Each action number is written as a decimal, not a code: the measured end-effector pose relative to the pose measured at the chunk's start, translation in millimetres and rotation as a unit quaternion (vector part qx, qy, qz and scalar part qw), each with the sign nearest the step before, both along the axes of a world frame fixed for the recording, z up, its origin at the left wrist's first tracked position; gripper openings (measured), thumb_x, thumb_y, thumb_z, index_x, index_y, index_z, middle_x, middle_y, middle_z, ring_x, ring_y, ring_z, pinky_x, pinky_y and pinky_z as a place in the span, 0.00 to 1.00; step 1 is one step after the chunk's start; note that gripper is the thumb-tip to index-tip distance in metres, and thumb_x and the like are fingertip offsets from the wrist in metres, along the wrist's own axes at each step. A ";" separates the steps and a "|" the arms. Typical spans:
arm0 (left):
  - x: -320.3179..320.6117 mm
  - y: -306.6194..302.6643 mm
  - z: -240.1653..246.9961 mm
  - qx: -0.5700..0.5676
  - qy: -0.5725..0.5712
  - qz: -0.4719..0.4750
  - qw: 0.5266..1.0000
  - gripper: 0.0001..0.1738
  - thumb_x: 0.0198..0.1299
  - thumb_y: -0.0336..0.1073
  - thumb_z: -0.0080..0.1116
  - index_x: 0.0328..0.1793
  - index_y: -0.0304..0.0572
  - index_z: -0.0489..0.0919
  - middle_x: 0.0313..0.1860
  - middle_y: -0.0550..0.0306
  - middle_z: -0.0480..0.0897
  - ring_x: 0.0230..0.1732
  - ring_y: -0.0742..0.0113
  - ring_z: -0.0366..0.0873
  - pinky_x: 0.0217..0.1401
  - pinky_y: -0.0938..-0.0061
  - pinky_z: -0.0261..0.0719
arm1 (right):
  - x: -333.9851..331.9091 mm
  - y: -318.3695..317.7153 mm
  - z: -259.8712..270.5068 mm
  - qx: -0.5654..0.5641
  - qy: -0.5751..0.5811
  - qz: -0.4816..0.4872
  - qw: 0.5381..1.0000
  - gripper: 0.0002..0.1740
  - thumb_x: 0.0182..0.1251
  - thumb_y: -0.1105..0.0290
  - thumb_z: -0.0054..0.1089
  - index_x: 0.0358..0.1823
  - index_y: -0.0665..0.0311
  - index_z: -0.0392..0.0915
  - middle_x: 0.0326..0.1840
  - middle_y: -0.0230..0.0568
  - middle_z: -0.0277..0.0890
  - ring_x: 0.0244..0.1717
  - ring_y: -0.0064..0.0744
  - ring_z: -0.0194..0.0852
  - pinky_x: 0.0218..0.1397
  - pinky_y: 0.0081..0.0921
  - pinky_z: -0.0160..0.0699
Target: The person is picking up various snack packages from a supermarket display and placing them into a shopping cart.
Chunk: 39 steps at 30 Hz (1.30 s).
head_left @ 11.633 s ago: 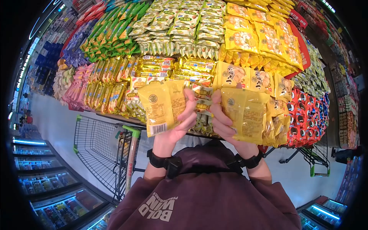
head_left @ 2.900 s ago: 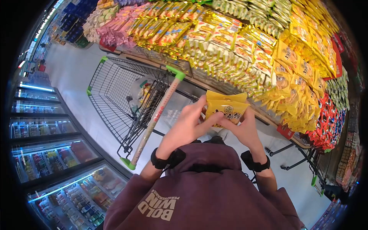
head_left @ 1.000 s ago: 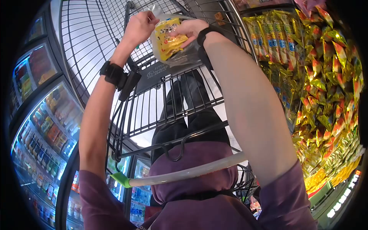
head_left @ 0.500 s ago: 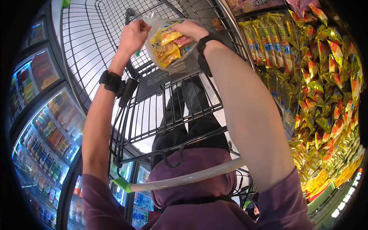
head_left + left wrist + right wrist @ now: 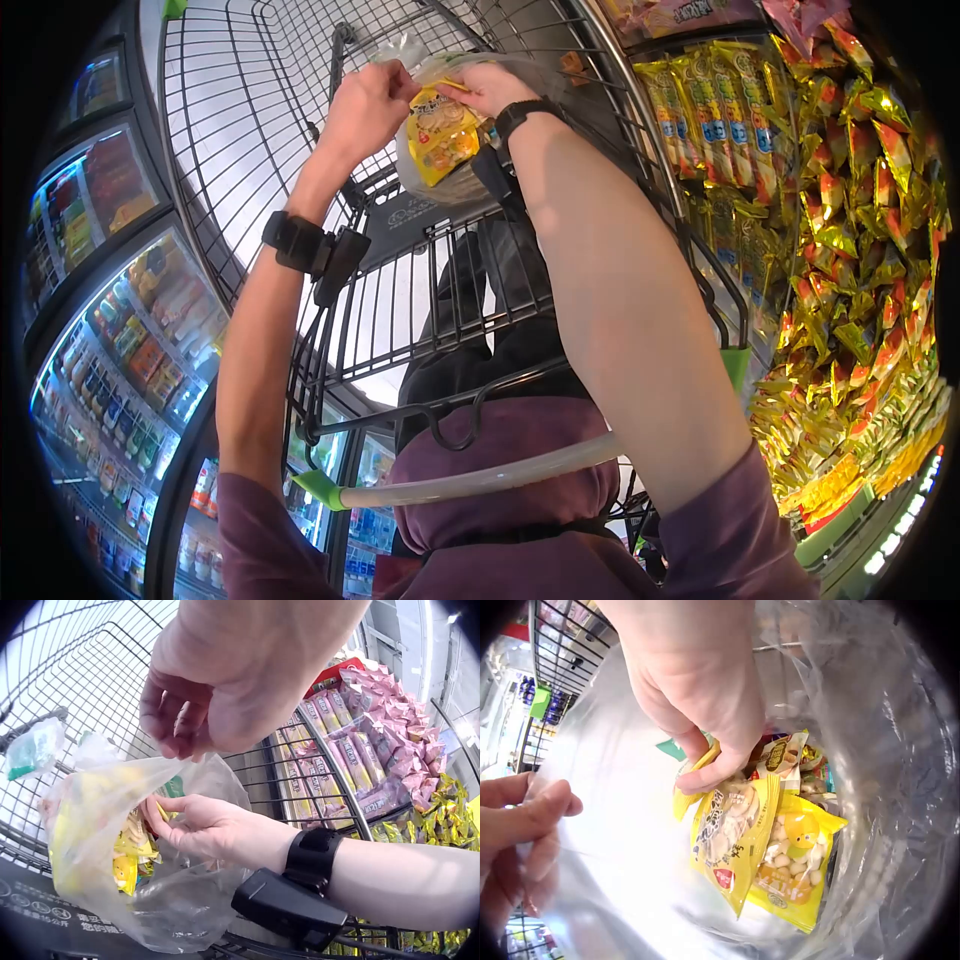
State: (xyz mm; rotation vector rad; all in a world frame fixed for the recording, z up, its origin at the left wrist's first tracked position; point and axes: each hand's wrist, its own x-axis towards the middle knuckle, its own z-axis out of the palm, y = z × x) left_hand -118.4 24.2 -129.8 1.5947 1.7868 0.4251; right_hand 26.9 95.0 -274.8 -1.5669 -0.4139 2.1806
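Note:
A clear plastic bag [image 5: 180,900] is held wide at its mouth in the cart. My left hand [image 5: 372,108] pinches the bag's rim between thumb and fingers, as the right wrist view shows at the left hand [image 5: 525,832]. Inside the opening, my right hand [image 5: 697,690] pinches the top edge of a yellow snack packet [image 5: 731,832]. Against it lies another yellow packet [image 5: 795,859] with a cartoon face. Smaller colourful packets [image 5: 784,757] lie deeper in the bag, partly hidden.
The wire cart [image 5: 230,130] surrounds the bag, its pale handle [image 5: 480,475] across my waist. Snack displays [image 5: 850,250] stand at the right, lit glass-door coolers [image 5: 130,350] at the left. A small clear bag with green [image 5: 36,750] lies in the cart.
Earlier both hands held yellow packets by the display; now they are at the bag in the cart. Over the last half second, the right hand has shifted slightly and the packet's front shows more.

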 end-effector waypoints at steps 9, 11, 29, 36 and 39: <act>-7.3 -5.2 15.4 0.012 0.110 -0.006 0.994 0.16 0.59 0.43 0.61 0.41 0.34 0.78 0.20 0.52 0.79 0.22 0.59 0.78 0.28 0.65 0.75 | 27.3 7.9 52.3 0.194 -0.395 0.409 0.800 0.28 0.63 0.51 0.58 0.58 0.64 0.77 0.64 0.51 0.72 0.63 0.45 0.73 0.65 0.37 0.72; 1.3 -8.9 18.5 0.020 0.164 -0.028 0.986 0.20 0.58 0.45 0.62 0.43 0.34 0.77 0.20 0.50 0.80 0.24 0.55 0.79 0.29 0.63 0.75 | 25.9 4.5 56.5 0.184 -0.390 0.434 0.791 0.29 0.64 0.52 0.56 0.60 0.63 0.75 0.66 0.47 0.70 0.65 0.46 0.70 0.67 0.37 0.70; -10.3 -51.2 12.5 -0.331 0.031 -0.081 0.940 0.21 0.58 0.41 0.62 0.21 0.28 0.80 0.15 0.53 0.81 0.13 0.68 0.78 0.17 0.76 0.78 | 21.0 26.3 158.3 0.523 -0.458 0.507 0.509 0.14 0.59 0.67 0.62 0.46 0.64 0.83 0.55 0.47 0.79 0.55 0.46 0.79 0.51 0.41 0.82; -18.0 -56.9 2.4 -0.367 0.016 -0.118 0.923 0.21 0.61 0.40 0.59 0.21 0.29 0.79 0.16 0.55 0.80 0.16 0.70 0.78 0.19 0.76 0.76 | 37.6 18.7 155.3 0.455 -0.453 0.629 0.439 0.15 0.57 0.77 0.60 0.47 0.60 0.84 0.50 0.43 0.82 0.54 0.41 0.80 0.52 0.36 0.83; -22.0 -60.3 3.3 -0.368 -0.010 -0.121 0.922 0.22 0.63 0.42 0.59 0.21 0.31 0.78 0.16 0.57 0.78 0.16 0.71 0.76 0.18 0.76 0.74 | 40.4 16.8 165.4 0.461 -0.457 0.621 0.439 0.15 0.58 0.76 0.56 0.46 0.63 0.84 0.48 0.50 0.82 0.51 0.45 0.82 0.51 0.38 0.83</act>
